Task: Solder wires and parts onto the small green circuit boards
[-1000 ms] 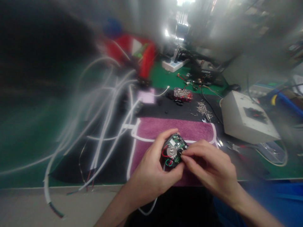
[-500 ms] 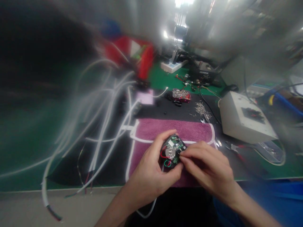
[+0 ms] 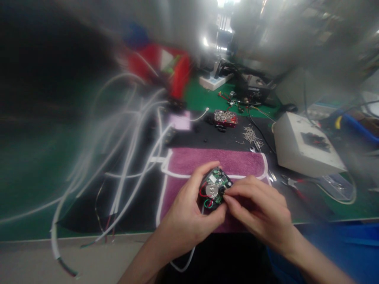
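My left hand (image 3: pixel 192 209) is wrapped round a small black housing with a green circuit board (image 3: pixel 217 177) in it, held above the purple towel (image 3: pixel 213 159). A round silver part (image 3: pixel 211 191) sits on the board, with red and green wires beside it. At the board's right side, the thumb and forefinger of my right hand (image 3: pixel 257 209) are pinched together near a small black part (image 3: pixel 222 191). Whatever lies between those fingertips is too small to make out. A white cable (image 3: pixel 189 262) hangs below my left hand.
White cables (image 3: pixel 127 157) spread over the left of the bench. Behind the towel are a red box of screws (image 3: pixel 225 117) and a loose screw pile (image 3: pixel 251 136). To the right stand a white box-shaped device (image 3: pixel 308 146) and pliers (image 3: pixel 291 182). A power strip (image 3: pixel 214 82) lies farther back.
The whole view has shifted slightly. Both hands keep nearly the same pose on the circuit board housing, with the right fingertips still at its right side.
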`<state>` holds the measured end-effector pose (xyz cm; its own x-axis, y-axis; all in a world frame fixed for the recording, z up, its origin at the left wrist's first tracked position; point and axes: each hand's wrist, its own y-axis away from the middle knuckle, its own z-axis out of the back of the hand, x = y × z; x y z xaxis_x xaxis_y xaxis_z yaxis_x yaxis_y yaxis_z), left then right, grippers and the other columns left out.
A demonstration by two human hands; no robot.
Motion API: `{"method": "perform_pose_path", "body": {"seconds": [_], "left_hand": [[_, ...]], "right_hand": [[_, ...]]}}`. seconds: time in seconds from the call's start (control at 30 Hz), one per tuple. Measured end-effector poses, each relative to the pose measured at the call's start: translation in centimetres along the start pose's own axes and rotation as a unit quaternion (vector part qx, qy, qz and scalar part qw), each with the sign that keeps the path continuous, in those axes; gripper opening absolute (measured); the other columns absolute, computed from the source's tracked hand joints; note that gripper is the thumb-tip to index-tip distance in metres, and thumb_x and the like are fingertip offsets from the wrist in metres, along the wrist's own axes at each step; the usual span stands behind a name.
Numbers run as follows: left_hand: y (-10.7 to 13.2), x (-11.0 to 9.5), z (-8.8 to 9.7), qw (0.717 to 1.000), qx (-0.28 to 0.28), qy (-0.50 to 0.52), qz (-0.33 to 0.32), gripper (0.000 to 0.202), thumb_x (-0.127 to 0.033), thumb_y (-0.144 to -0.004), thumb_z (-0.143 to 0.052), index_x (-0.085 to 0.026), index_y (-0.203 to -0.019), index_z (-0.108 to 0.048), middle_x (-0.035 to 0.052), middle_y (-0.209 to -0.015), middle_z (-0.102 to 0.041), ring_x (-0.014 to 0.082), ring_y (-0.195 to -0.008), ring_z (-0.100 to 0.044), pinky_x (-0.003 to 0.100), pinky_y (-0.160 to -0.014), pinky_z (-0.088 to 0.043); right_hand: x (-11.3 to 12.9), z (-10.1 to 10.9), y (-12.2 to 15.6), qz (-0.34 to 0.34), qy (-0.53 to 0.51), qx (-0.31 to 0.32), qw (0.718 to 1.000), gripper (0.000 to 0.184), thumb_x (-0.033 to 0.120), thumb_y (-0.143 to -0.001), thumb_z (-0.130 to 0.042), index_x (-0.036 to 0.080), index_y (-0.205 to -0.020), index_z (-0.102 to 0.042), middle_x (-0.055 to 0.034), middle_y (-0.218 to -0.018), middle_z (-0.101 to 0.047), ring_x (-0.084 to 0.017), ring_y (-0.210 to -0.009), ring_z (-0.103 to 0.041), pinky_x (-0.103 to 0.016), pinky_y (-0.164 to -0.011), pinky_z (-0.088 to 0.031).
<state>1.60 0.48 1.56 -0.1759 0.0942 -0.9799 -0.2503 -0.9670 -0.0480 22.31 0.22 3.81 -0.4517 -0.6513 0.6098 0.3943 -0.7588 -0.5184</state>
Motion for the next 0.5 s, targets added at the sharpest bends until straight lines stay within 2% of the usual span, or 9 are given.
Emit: {"method": "perform_pose_path", "body": {"seconds": [0.17, 0.5], "left_hand": [[-0.02, 0.03, 0.03, 1.0, 0.003, 0.003, 0.005, 0.076, -0.015, -0.088, -0.078, -0.042, -0.152, -0.05, -0.0045, -0.148, -0.066, 0.0181, -0.13, -0.069, 0.028, -0.112, -0.054], [-0.04, 0.08, -0.01, 1.0, 0.005, -0.006, 0.004, 0.074, -0.017, -0.089, -0.078, -0.041, -0.153, -0.049, -0.003, -0.147, -0.065, 0.0195, -0.129, -0.069, 0.032, -0.113, -0.055]], "right_hand": [[0.18, 0.05, -0.1, -0.002, 0.0, 0.003, 1.0, 0.014, 0.004, -0.101, -0.072, 0.014, -0.112, -0.07, -0.0019, -0.104, -0.071, -0.008, -0.092, -0.066, -0.025, -0.081, -0.054], [0.6, 0.17, 0.08, -0.019, 0.032, 0.001, 0.999, 0.014, 0.007, -0.101, -0.074, 0.016, -0.112, -0.071, -0.0004, -0.1, -0.07, -0.008, -0.089, -0.065, -0.025, -0.08, -0.053]]}}
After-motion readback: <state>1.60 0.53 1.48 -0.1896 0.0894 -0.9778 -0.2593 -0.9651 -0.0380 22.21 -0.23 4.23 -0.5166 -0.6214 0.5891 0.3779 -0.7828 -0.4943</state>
